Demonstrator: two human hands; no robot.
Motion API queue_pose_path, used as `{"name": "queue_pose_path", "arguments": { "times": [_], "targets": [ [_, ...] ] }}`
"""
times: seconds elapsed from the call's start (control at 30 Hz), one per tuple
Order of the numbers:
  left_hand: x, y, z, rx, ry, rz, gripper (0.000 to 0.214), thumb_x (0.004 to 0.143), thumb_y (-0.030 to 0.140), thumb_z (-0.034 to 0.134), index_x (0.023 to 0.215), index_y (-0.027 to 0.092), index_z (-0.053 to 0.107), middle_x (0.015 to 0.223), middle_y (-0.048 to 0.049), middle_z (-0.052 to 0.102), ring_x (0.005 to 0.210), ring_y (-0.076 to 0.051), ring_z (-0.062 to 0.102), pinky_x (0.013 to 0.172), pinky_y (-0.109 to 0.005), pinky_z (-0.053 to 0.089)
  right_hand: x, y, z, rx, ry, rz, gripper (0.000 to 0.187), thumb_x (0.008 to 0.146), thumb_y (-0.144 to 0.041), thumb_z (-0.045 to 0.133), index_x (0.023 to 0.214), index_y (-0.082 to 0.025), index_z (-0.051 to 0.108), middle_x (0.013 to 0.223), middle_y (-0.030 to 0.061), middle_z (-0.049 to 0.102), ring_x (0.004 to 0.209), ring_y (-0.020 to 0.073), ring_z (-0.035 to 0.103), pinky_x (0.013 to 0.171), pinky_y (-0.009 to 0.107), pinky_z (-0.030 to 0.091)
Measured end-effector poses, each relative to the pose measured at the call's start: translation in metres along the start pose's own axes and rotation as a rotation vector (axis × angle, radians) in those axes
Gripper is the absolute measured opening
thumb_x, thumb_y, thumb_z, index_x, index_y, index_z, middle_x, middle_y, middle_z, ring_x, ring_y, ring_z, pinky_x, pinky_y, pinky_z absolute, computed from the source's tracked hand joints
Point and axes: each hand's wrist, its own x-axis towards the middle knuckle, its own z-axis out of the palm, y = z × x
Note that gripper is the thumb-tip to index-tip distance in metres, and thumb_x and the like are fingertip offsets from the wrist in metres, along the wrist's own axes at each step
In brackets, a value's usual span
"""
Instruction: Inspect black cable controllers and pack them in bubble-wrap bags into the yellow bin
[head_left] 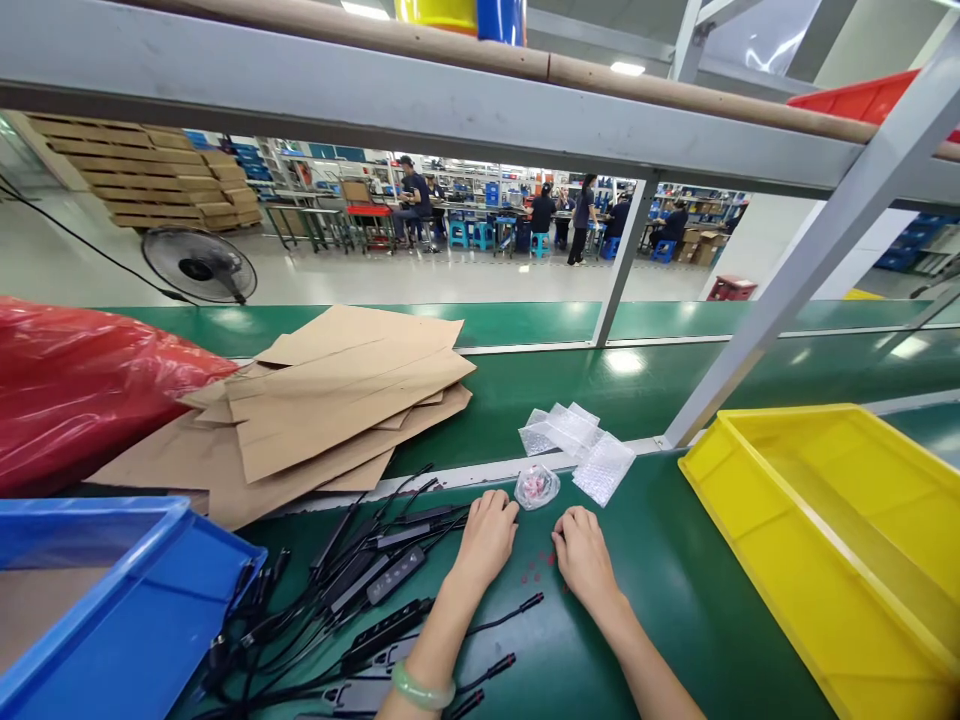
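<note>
My left hand rests on the green work surface with its fingers curled down together, beside a small clear bag with red bits in it. What its fingertips may hold is hidden. My right hand is curled too, with a speck of red at its thumb side; I cannot make out what is in it. Between the hands lie several tiny red pieces. Left of my left hand is a heap of black cables with inline control boxes. Bubble-wrap pouches lie just beyond my right hand.
A blue bin stands at left and a yellow bin at right. Flat cardboard sheets and a red plastic bag lie behind the cables. A grey metal frame rises ahead. People sit and stand at far benches.
</note>
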Motion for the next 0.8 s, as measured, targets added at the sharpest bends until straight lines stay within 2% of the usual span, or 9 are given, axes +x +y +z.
{"name": "queue_pose_path", "arguments": {
  "times": [0.2,0.37,0.53,0.7,0.8],
  "targets": [
    [-0.012,-0.001,-0.010,-0.052,0.033,0.043,0.018,0.094,0.022,0.041,0.103,0.020,0.057,0.098,-0.0059,0.060,0.088,-0.020,0.056,0.081,-0.035,0.040,0.000,-0.003,0.002,-0.045,-0.019,-0.002,0.019,0.086,-0.001,0.044,0.079,-0.018,0.051,0.084,0.0073,0.053,0.082,0.0240,0.050,0.075,0.035,0.044],
    [-0.022,-0.002,-0.020,-0.264,0.131,0.046,0.023,0.094,0.029,0.041,0.107,0.021,0.058,0.093,-0.0047,0.065,0.082,-0.019,0.060,0.076,-0.033,0.040,-0.001,-0.004,0.002,-0.073,-0.023,-0.010,0.015,0.083,-0.002,0.050,0.084,-0.017,0.052,0.088,0.0088,0.053,0.084,0.0258,0.049,0.074,0.037,0.043],
    [-0.025,-0.002,-0.022,-0.402,0.123,-0.031,0.021,0.091,0.028,0.044,0.101,0.020,0.061,0.093,-0.0041,0.067,0.082,-0.019,0.062,0.074,-0.030,0.043,-0.001,-0.002,0.001,-0.089,-0.026,-0.028,0.018,0.084,-0.002,0.048,0.078,-0.018,0.050,0.086,0.0084,0.052,0.082,0.0253,0.049,0.073,0.036,0.043],
    [-0.026,-0.001,-0.025,-0.525,0.086,-0.083,0.016,0.087,0.026,0.045,0.090,0.020,0.060,0.073,0.0001,0.063,0.063,-0.016,0.058,0.062,-0.025,0.042,0.000,-0.004,0.002,-0.083,-0.010,-0.045,0.021,0.086,0.000,0.043,0.078,-0.019,0.048,0.082,0.0071,0.051,0.079,0.0239,0.049,0.072,0.035,0.043],
    [-0.026,-0.002,-0.024,-0.575,0.076,-0.120,0.017,0.085,0.025,0.045,0.089,0.020,0.060,0.071,0.0005,0.063,0.063,-0.015,0.059,0.063,-0.025,0.044,0.000,-0.003,0.001,-0.079,0.005,-0.041,0.016,0.084,-0.003,0.047,0.082,-0.019,0.050,0.086,0.0080,0.052,0.081,0.0250,0.049,0.072,0.036,0.043]
  ]
}}
